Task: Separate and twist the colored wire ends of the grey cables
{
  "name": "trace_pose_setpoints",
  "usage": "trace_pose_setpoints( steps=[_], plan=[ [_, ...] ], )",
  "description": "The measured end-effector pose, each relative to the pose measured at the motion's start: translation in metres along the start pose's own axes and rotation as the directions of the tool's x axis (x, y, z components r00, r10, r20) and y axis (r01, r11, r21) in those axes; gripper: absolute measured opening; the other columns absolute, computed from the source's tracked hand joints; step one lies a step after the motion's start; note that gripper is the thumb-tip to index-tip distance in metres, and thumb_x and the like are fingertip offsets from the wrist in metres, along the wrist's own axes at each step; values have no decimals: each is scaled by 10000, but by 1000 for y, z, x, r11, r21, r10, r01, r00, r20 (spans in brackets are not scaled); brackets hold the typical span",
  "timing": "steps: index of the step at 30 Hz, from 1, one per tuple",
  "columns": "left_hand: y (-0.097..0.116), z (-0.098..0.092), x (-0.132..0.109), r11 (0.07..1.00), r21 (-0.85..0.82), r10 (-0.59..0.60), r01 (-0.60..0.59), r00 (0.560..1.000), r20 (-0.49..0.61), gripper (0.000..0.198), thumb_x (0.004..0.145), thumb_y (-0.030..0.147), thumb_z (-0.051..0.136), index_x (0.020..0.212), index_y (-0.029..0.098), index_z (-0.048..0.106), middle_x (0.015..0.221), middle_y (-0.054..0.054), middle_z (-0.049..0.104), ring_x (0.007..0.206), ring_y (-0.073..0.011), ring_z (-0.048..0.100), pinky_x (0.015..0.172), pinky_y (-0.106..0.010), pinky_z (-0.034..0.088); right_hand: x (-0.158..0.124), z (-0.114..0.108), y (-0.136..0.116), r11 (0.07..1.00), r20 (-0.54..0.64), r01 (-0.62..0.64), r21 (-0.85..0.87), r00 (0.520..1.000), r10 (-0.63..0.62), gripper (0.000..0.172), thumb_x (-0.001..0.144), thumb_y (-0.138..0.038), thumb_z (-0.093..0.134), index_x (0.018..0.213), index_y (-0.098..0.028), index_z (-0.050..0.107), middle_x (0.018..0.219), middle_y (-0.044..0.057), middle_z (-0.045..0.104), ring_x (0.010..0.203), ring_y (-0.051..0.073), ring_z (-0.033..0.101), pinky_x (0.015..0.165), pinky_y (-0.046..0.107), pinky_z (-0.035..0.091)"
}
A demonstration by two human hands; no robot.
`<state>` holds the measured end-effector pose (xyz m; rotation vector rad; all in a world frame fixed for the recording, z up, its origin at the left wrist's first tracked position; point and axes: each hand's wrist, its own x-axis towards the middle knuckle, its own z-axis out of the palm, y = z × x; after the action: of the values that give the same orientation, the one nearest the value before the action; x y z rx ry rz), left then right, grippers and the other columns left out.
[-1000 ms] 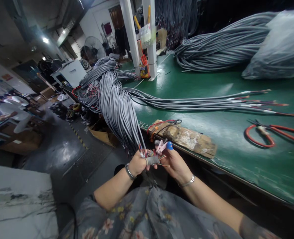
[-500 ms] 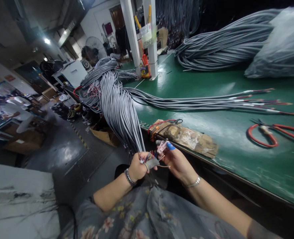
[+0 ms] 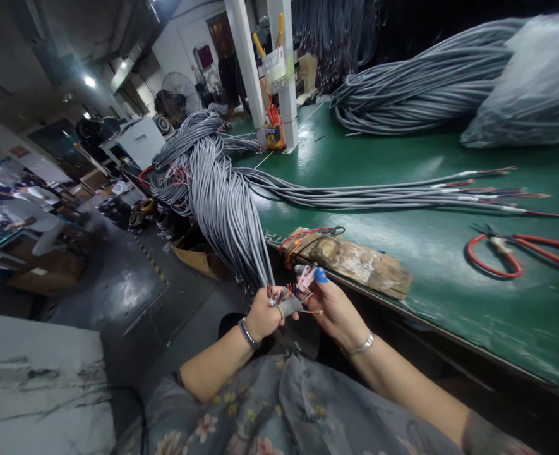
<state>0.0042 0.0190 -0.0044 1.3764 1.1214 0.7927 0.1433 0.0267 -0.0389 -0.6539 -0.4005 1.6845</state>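
My left hand (image 3: 263, 314) is closed round the end of a grey cable, its thumb wrapped in grey tape. Thin coloured wires (image 3: 290, 291) fan out from that grip. Close beside it on the right, my right hand (image 3: 338, 309) pinches a small pink clip (image 3: 306, 278) between covered fingertips, one of them blue. The clip is at the wire tips; whether it touches them I cannot tell. A thick bundle of grey cables (image 3: 227, 202) hangs over the table edge down to my left hand.
On the green table (image 3: 378, 158) lie a worn wooden block (image 3: 355, 259) with leads, red-handled pliers (image 3: 497, 253) and several stripped cables (image 3: 355, 193). A large cable coil (image 3: 421, 82) under plastic (image 3: 535, 82) is behind. White posts (image 3: 286, 88) rise from the table. People work far left.
Both hands stay close together with the same hold. My right hand has shifted very slightly left and up, and the view has turned a little.
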Motion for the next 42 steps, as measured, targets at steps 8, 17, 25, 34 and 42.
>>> trace_pose_setpoints(
  steps=[8, 17, 25, 34, 42],
  plan=[
    [5, -7, -9, 1000, 18, 23, -23, 1000, 16, 450, 680, 566, 700, 571, 144, 592, 499, -21, 606, 362, -53, 388, 385, -196, 296, -1, -5, -4, 998, -23, -51, 33, 998, 51, 395, 639, -578, 796, 789, -219, 730, 706, 13, 691, 593, 126, 580, 536, 227, 508],
    [7, -6, -13, 997, 9, 73, -73, 997, -7, 446, 710, 555, 702, 576, 138, 619, 497, -24, 608, 366, -57, 402, 398, -200, 308, -3, -1, -10, 998, 70, -45, -54, 996, 48, 350, 662, -542, 794, 793, -222, 740, 677, -2, 659, 582, 115, 562, 540, 223, 499],
    [-2, -5, 0, 991, -134, 4, -3, 1000, 12, 441, 662, 561, 744, 654, 131, 647, 526, -19, 640, 339, -44, 384, 360, -193, 267, 3, -4, -2, 996, 45, 23, -89, 999, -19, 486, 623, -663, 753, 779, -203, 733, 686, 18, 667, 569, 132, 545, 527, 261, 484],
    [-5, -4, 4, 997, -77, -28, 30, 999, 32, 464, 645, 584, 737, 641, 129, 646, 518, -18, 635, 338, -43, 380, 368, -199, 268, 10, 2, -2, 1000, -19, -5, 6, 1000, 5, 516, 502, -637, 830, 727, -185, 721, 633, -8, 642, 542, 109, 519, 517, 242, 474],
    [-4, -5, -1, 999, -51, 16, -15, 1000, 12, 465, 670, 596, 712, 619, 143, 620, 507, -13, 621, 341, -49, 376, 368, -200, 275, 3, 1, -5, 998, 56, -60, -25, 997, 61, 515, 634, -713, 704, 767, -215, 708, 688, 21, 664, 586, 165, 584, 531, 289, 488]
  ],
)
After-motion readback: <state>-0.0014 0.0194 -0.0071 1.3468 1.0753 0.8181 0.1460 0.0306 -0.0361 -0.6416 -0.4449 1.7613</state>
